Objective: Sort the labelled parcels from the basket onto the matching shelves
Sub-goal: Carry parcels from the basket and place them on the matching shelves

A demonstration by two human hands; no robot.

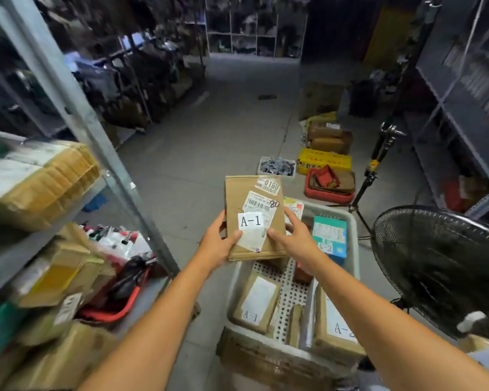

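Grey concrete floor (209, 136) runs away from you down a dim storeroom aisle. At your 9 o'clock stands a metal shelf rack (76, 114) with a pale angled upright, its shelves crammed with crumpled cardboard boxes and plastic bags.

Straight ahead at 12 o'clock you hold a flat, rectangular brown cardboard parcel (253, 213), upright, its face towards you. It carries several white paper stickers, and one square label reads "A-1". Your left hand (216, 241) grips its lower left edge, thumb pressed on the front and fingers behind. Your right hand (297, 238) grips the lower right edge, thumb on the front and fingers curled round the side. The parcel hangs above the far end of the basket (352, 244), a pale plastic tub with a perforated floor, which sits at your 6 o'clock.

Inside the basket, a brown parcel with a white label (256, 303) marked "A-1" lies at 7 o'clock. A second brown parcel (336, 325) lies at 5 o'clock, its label partly cut off. A teal box (329, 235) marked "A-2" leans against the basket's right wall.

At 3 o'clock is the round black wire grille of a fan (441, 266). On the floor at 1 o'clock sit a red plastic crate (328, 193) and, beyond it, a yellow box (323, 162).
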